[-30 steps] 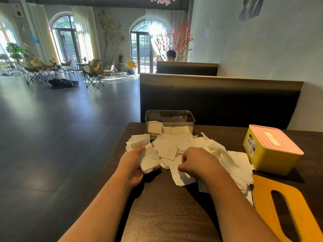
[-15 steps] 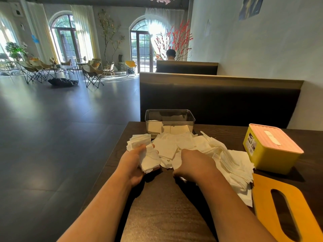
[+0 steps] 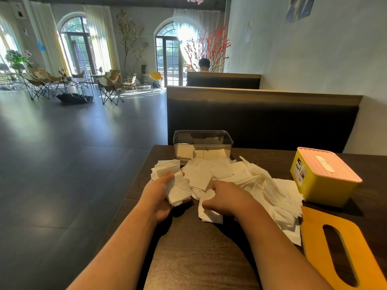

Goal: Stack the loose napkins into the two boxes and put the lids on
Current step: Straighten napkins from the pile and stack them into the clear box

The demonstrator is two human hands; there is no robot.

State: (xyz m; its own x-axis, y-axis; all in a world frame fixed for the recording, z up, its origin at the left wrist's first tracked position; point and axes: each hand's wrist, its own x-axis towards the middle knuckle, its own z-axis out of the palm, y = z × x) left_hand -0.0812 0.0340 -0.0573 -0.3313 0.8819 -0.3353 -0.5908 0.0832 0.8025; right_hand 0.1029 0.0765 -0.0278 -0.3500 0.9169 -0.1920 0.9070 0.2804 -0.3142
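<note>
The left hand [image 3: 158, 194] grips a stack of napkins [image 3: 178, 188]. The right hand [image 3: 227, 198] curls round one napkin [image 3: 209, 214] from the pile [image 3: 251, 181] on the table [image 3: 201, 258], near the clear box [image 3: 202, 146].

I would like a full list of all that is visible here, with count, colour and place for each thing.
loose napkins: many, white, piled mid-table
napkin stack: one, white, in the left hand
clear box: one, transparent, far table edge, no lid, few napkins inside
yellow box: one, yellow, right of pile
pink lid: one, pink, on the yellow box
orange lid: one, orange, flat on the table, near right
table: one, dark wood
bench backs: two, dark, behind table
folding chairs: several, tan, far left
red branches: one bunch, by the window
left hand: grips the stack
right hand: curled on a napkin at the pile's edge
</note>
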